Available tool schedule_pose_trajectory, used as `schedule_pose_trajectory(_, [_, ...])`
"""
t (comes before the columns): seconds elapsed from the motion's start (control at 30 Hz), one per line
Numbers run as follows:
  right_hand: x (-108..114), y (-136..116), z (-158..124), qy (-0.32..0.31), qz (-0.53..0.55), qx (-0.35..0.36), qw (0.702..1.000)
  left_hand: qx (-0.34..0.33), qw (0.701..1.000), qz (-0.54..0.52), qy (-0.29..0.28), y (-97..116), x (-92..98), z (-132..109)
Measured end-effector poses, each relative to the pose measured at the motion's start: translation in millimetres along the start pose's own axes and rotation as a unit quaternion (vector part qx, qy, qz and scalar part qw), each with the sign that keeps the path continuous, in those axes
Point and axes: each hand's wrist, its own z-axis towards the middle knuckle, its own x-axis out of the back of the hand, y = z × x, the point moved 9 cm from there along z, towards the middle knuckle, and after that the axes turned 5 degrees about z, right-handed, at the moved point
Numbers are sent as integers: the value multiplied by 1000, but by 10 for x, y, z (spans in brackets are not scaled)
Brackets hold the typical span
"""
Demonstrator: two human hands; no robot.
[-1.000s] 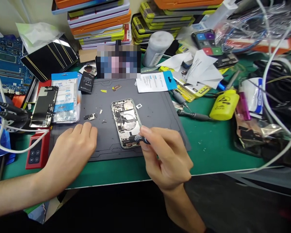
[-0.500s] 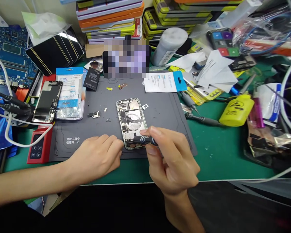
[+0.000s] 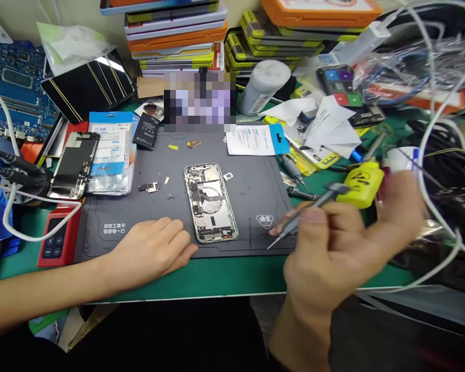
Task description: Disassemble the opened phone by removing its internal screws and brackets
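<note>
An opened phone body (image 3: 211,202) lies on the dark grey mat (image 3: 120,206), its inner parts showing. My left hand (image 3: 155,248) rests at the mat's front edge, left of the phone, with fingers curled together; whatever is under them is hidden. To the right of the phone, my right hand (image 3: 333,248) is raised and holds a grey screwdriver (image 3: 313,206), its thin tip pointing down left over the mat. Small metal parts (image 3: 149,187) and a white-framed tray piece (image 3: 228,176) lie near the phone.
A detached screen (image 3: 74,165) and a red device (image 3: 58,240) are at the left. A black battery (image 3: 146,132) lies behind. A yellow bottle (image 3: 360,183), a white jar (image 3: 264,87) and loose cables stand or lie at the right and back.
My right hand has moved right, away from the phone, and the screwdriver now shows in it. My left hand has shifted slightly and lies flatter. The camera view has turned slightly.
</note>
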Motion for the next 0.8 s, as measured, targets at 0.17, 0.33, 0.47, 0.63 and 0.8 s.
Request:
schedule_pose_trajectory(0.17, [-213, 5, 57, -138, -212, 44, 967, 7, 1000, -10, -7, -38, -26, -12])
schedule_pose_trajectory(0.33, [-333, 25, 77, -213, -292, 97, 928, -4, 1000, 0, 4, -8, -23, -6])
schedule_pose_trajectory(0.47, [-250, 36, 207, -200, -288, 121, 929, -14, 1000, 5, 4, 31, -26, -14])
schedule_pose_trajectory(0.63, [-177, 324, 596, -211, -417, 76, 881, -20, 1000, 12, 4, 56, -31, -27])
schedule_pose_trajectory(0.8, [-314, 618, 831, -277, -444, 24, 852, -24, 1000, 19, 3, 61, -33, -31])
